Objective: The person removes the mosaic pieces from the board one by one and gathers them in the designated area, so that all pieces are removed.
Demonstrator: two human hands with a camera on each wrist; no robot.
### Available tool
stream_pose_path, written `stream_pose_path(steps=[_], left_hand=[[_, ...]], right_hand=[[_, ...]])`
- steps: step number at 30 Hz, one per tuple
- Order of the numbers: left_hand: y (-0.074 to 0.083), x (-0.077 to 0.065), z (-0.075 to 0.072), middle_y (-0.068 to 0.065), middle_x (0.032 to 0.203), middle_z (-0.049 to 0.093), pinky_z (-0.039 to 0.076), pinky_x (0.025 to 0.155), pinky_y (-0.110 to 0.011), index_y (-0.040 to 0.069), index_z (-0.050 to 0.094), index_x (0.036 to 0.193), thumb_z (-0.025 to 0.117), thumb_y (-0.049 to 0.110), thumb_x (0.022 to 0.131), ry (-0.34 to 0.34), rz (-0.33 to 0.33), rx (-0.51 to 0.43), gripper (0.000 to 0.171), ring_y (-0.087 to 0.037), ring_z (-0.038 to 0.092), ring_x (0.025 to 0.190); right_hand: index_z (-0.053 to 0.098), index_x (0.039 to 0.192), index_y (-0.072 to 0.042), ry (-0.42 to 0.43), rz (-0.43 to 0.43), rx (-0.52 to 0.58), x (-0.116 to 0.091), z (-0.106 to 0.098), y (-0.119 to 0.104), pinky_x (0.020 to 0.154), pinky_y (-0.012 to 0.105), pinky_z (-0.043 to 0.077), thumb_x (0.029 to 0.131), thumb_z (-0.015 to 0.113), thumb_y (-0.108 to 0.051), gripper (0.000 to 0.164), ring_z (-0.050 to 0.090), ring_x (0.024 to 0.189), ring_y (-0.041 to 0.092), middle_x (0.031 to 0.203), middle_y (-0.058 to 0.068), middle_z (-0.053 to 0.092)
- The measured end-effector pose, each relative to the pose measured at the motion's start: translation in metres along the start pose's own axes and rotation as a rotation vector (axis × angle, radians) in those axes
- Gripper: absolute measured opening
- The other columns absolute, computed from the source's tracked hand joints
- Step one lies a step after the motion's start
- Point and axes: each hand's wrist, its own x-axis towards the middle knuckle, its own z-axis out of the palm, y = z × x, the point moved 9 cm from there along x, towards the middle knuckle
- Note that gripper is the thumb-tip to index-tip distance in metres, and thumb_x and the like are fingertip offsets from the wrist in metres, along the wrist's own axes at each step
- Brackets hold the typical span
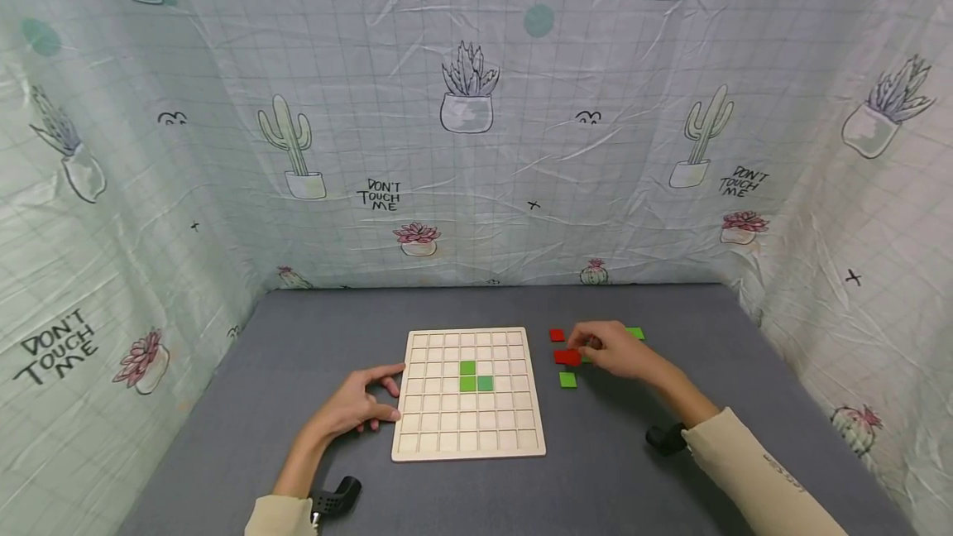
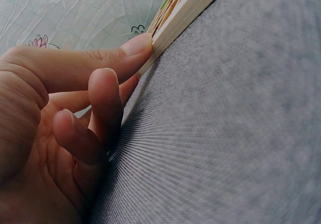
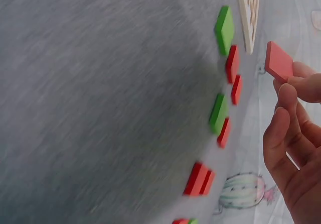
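A square wooden board (image 1: 469,457) with a grid of recessed cells lies on the table. Two green tiles (image 1: 467,367) and a bluish-green tile (image 1: 486,383) sit in cells near its middle. My left hand (image 1: 359,404) touches the board's left edge with thumb and index fingertip, the other fingers loosely bent. To the right of the board, my right hand (image 1: 612,347) pinches a red square tile (image 3: 278,62) between thumb and fingertips. In the right wrist view that tile is raised above the loose ones.
Around the right hand lie loose tiles, among them a red tile (image 1: 557,336), a green tile (image 1: 568,380) and another green tile (image 1: 635,333) partly behind the hand. The grey tabletop (image 1: 476,503) ends at a patterned curtain (image 1: 476,172) at the back and sides.
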Motion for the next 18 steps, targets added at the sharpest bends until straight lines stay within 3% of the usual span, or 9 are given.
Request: stream_pose_path(steps=[8, 18], left_hand=[[0.000, -0.001, 0.000, -0.012, 0.109, 0.061, 0.040, 0.041, -0.026, 0.010, 0.052, 0.152, 0.086, 0.012, 0.080, 0.005, 0.006, 0.020, 0.080, -0.012, 0.057, 0.050], [0.001, -0.002, 0.001, -0.016, 0.110, 0.060, 0.040, 0.041, -0.025, 0.007, 0.049, 0.154, 0.086, 0.009, 0.081, -0.025, 0.012, -0.028, 0.081, -0.011, 0.057, 0.050]], right_hand=[[0.073, 0.104, -0.007, -0.033, 0.053, -0.009, -0.018, -0.001, 0.019, 0.060, 0.025, 0.049, 0.099, 0.063, -0.001, 0.013, 0.055, 0.063, 0.001, 0.098, 0.010, 0.073], [0.072, 0.104, -0.007, -0.069, 0.078, -0.008, -0.029, 0.004, 0.030, 0.060, 0.025, 0.048, 0.098, 0.062, 0.001, 0.014, 0.053, 0.061, 0.002, 0.077, 0.003, 0.066]])
